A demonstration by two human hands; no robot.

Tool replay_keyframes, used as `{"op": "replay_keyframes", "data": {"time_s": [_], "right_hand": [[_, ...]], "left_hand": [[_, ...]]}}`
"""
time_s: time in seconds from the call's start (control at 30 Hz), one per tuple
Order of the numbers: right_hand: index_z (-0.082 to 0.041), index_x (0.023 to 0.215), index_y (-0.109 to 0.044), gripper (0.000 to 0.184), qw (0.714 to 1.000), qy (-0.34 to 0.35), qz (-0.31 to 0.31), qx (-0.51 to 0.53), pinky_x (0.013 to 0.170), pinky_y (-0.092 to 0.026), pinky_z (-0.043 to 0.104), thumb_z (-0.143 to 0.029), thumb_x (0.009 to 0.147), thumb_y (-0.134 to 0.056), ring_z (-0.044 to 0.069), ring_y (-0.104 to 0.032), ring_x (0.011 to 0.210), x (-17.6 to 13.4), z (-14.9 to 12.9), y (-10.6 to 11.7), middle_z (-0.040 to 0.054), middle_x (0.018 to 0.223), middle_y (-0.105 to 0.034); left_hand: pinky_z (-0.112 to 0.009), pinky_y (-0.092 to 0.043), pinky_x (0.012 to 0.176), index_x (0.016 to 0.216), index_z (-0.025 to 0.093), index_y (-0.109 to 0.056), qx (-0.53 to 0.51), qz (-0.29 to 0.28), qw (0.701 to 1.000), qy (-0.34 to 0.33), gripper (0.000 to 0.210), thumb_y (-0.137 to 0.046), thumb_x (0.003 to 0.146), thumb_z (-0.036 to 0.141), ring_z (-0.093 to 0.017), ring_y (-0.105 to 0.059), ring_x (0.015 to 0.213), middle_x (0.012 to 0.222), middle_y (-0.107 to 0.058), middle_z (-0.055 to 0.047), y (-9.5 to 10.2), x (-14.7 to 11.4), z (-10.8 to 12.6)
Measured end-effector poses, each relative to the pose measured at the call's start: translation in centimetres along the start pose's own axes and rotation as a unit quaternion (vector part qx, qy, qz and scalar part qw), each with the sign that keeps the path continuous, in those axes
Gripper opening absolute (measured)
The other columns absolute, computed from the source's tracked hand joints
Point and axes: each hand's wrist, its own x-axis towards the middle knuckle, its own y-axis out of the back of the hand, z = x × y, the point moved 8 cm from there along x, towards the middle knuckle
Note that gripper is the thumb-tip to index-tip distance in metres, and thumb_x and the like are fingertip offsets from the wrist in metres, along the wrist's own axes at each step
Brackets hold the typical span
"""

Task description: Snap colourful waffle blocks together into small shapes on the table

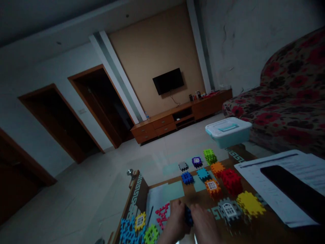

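Note:
My left hand (175, 222) and my right hand (205, 225) meet at the bottom edge of the view, both closed around a small dark blue toothed block (188, 217) held between them. Just left of my left hand lies a flat pink toothed piece (162, 214). To the right of my right hand stand a grey cube with a white window (230, 210) and a yellow cube (250, 203). Further back on the wooden table (254, 228) are a red cube (231, 180), an orange window cube (212, 187) and several smaller blue, orange, green, purple and grey cubes.
Loose flat blue, yellow and green pieces (138, 228) lie at the table's left corner. White papers (276, 184) with a black phone (291, 189) on them lie at the right. A white-and-teal lidded box (228, 131) sits at the far end. A floral sofa (286, 98) stands to the right.

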Motion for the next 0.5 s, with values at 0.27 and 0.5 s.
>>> {"op": "replay_keyframes", "data": {"time_s": [0.27,0.5], "right_hand": [[-0.021,0.094,-0.066,0.032,0.989,0.05,0.092,0.109,0.077,-0.046,0.027,-0.005,0.083,-0.04,0.022,-0.064,0.094,1.0,0.8,4.1,0.0069,0.1,-0.068],[-0.023,0.087,-0.063,0.029,0.977,0.096,0.137,0.132,0.073,-0.046,0.026,-0.009,0.087,-0.037,0.02,-0.064,0.086,1.4,0.7,3.6,0.0045,0.092,-0.066]], "left_hand": [[-0.036,-0.032,0.099,0.093,0.017,-0.063,0.033,-0.011,0.996,-0.081,0.02,-0.055,0.076,0.024,-0.024,-0.043,0.104,0.11,-0.057,-0.009,0.1,7.2,4.5],[-0.04,-0.036,0.098,0.109,0.008,-0.059,0.0,-0.008,0.999,-0.04,0.036,-0.039,0.08,0.018,-0.027,-0.046,0.105,0.113,-0.054,-0.016,0.0,9.4,4.2]]}}
